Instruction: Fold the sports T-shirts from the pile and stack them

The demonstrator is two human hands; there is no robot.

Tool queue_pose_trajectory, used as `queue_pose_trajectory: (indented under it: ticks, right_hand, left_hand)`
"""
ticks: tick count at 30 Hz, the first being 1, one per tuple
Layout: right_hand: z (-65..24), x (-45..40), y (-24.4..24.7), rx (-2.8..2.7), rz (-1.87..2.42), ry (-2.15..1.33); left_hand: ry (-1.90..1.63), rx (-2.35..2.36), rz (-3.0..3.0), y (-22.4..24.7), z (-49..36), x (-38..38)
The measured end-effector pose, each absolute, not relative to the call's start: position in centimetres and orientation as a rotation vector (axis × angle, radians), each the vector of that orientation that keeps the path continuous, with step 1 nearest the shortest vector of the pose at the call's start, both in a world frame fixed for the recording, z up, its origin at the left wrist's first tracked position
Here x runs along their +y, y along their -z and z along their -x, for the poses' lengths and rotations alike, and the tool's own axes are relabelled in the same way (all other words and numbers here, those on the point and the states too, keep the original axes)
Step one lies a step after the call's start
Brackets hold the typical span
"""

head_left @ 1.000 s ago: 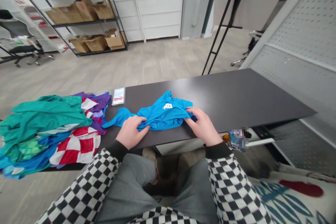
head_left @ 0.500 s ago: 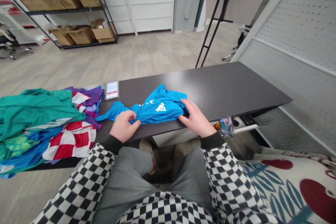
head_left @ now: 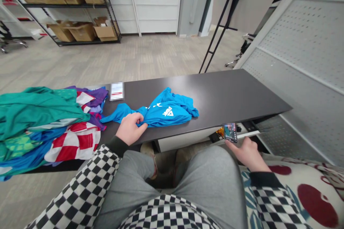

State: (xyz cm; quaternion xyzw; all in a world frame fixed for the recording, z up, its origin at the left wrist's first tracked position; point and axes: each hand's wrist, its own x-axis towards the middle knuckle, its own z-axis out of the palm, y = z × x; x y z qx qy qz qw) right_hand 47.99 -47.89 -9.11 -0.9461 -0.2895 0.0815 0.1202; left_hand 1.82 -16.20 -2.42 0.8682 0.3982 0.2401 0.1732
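Left hand (head_left: 130, 128) grips the bunched blue T-shirt (head_left: 168, 111) on the dark tabletop (head_left: 228, 94); right hand (head_left: 248, 154), half open, sits at a phone (head_left: 230, 133) (held or not, I cannot tell).

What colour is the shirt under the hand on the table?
The shirt is bright blue, best seen in the head view.

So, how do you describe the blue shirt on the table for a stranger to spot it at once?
Find the long dark table before the person. At its left end sits a heap of mixed garments; just right of it lies a crumpled bright blue shirt. It lies alone, shows a white logo, and the left hand grips it.
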Motion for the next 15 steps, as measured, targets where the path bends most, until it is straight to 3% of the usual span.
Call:
queue_pose_trajectory:
  ticks: [5,15]
  right_hand:
    - [-50.4,-45.1,11.8,-0.828,2.903,-0.382]
    - [-54.3,-42.5,12.5,-0.896,3.002,-0.62]
  left_hand:
    - [-0.676,1.152,-2.446,2.4,-1.7,-16.3]
    - [-0.658,1.207,-2.413,1.4,-2.2,-17.1]
